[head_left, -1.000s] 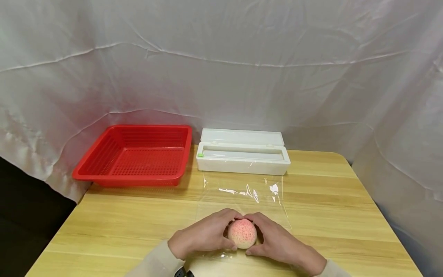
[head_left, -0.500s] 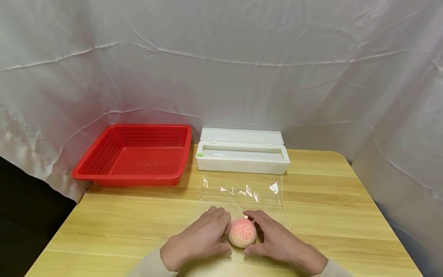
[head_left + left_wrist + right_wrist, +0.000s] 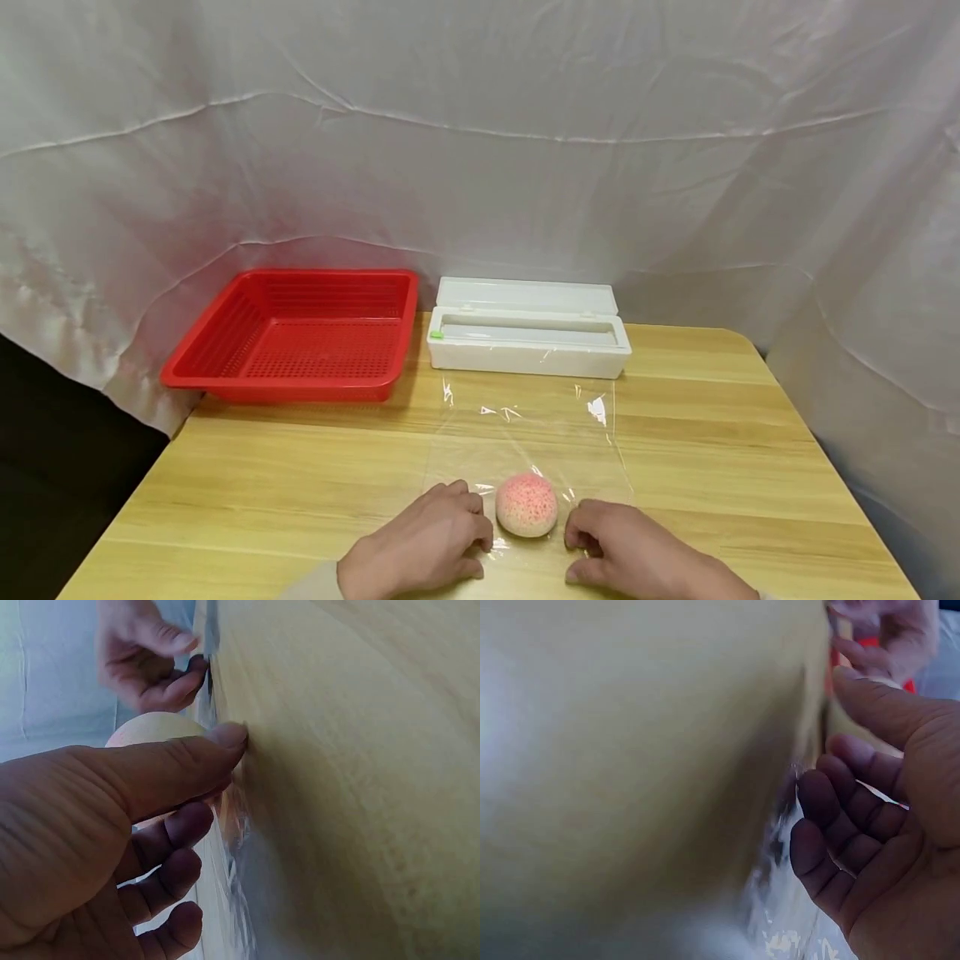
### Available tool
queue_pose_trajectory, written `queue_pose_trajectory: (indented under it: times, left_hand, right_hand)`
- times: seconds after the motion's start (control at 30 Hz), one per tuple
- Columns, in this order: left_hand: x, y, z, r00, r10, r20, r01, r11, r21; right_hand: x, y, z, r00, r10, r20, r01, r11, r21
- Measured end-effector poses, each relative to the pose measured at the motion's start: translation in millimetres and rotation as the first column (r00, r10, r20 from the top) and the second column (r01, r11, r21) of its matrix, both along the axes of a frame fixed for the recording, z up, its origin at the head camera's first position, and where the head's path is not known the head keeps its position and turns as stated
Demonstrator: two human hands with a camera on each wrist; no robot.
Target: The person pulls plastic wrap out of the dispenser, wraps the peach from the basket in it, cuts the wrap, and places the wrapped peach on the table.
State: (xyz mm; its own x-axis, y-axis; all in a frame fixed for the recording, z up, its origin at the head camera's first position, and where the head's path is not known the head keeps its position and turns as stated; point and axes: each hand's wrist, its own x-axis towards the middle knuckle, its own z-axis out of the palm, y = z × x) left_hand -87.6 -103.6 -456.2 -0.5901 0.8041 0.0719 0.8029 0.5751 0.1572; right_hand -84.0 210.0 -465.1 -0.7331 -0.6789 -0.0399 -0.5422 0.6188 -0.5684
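A round peach (image 3: 527, 506), speckled pink above and cream below, sits on a clear sheet of cling film (image 3: 480, 446) on the table. To its left is my left hand (image 3: 423, 537), fingers loosely bent and thumb low by the film's near part. My right hand (image 3: 637, 546) lies to the peach's right, fingers curled inward with a gap to the thumb. Neither hand touches the peach. In the left wrist view the thumb and fingertips hover beside wrinkled film (image 3: 238, 900); in the right wrist view, bent fingers (image 3: 817, 799) come right at its crinkled edge.
Behind the peach stands a white cling film dispenser (image 3: 528, 360) with its lid raised and a green slider at its left end; the film runs out from its front. A red plastic basket (image 3: 281, 389) sits at the back left. Pale cloth (image 3: 525, 192) hangs behind the wooden table (image 3: 750, 467).
Both hands have let go of the peach and drawn apart, left hand to the left, right hand right and nearer the body. The peach has stayed in place on the film.
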Motion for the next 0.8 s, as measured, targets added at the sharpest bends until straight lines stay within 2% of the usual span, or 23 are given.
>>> queue_pose_trajectory:
  times: [0.1,0.17,0.2,0.27,0.37,0.5,0.8]
  left_hand:
    - [-0.6,1.2,-3.4,0.997,-0.011,-0.072,0.012,1.000,0.011]
    - [-1.3,2.0,-5.0,0.993,-0.023,-0.112,0.025,1.000,0.018]
    - [-1.4,2.3,-5.2,0.992,-0.027,-0.124,0.031,0.999,0.025]
    - [-1.6,2.5,-4.6,0.992,-0.028,-0.123,0.033,0.998,0.044]
    - [-1.9,0.8,-1.2,0.995,-0.018,-0.102,0.027,0.996,0.089]
    - [-3.6,-2.0,4.7,0.995,-0.008,-0.104,0.022,0.990,0.137]
    - [-9.2,-3.6,11.6,0.998,0.037,-0.055,-0.026,0.982,0.185]
  right_hand:
    - [3.2,-1.3,-7.2,0.990,0.079,-0.114,-0.077,0.997,0.019]
    - [3.4,-3.3,-10.8,0.970,0.114,-0.216,-0.113,0.993,0.017]
    - [3.3,-4.2,-11.9,0.958,0.126,-0.257,-0.127,0.992,0.012]
    - [2.9,-4.7,-12.7,0.948,0.135,-0.290,-0.142,0.990,-0.002]
    - [3.0,-3.1,-8.9,0.960,0.124,-0.250,-0.133,0.991,-0.020]
    - [3.6,0.5,-0.7,0.985,0.067,-0.161,-0.076,0.996,-0.052]
    - [0.8,0.2,7.4,0.990,0.006,-0.139,-0.021,0.994,-0.105]
